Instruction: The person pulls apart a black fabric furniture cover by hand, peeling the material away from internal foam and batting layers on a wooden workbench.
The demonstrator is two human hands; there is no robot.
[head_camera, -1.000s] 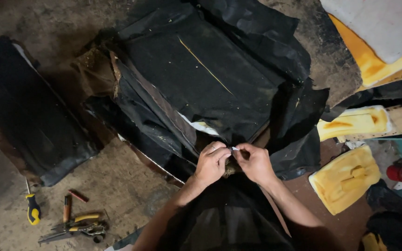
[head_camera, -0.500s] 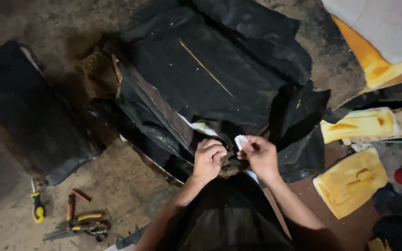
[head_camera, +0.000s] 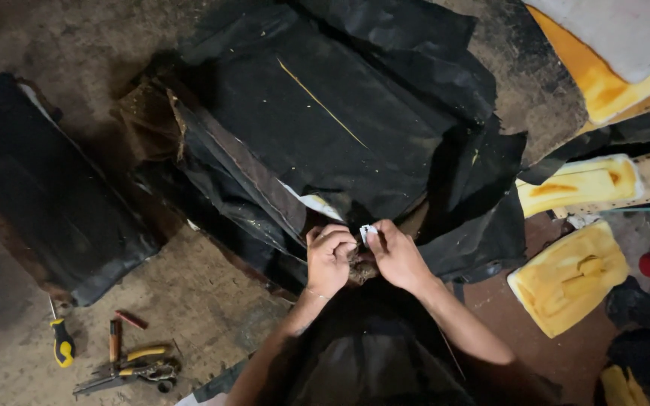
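Both hands busy at the near edge of a black upholstery cover (head_camera: 317,128) spread over a seat-like form on the floor (head_camera: 189,301). Left hand (head_camera: 330,259) clenched on a bunched brown scrap of the cover's edge (head_camera: 358,268); right hand (head_camera: 394,256) pinching a small pale piece (head_camera: 368,233), possibly a blade, too small to tell. Cover at 12 o'clock from the hands, already loose and flapping open along its left side and at 2 o'clock, brown backing and lining exposed; near edge at the fingers looks still attached. Judged roughly midway: much peeled, the near seam left. Yellow foam blocks (head_camera: 569,274) lying bare at 3 o'clock. Screwdriver (head_camera: 62,346) and pliers (head_camera: 133,368) untouched at 8 o'clock.
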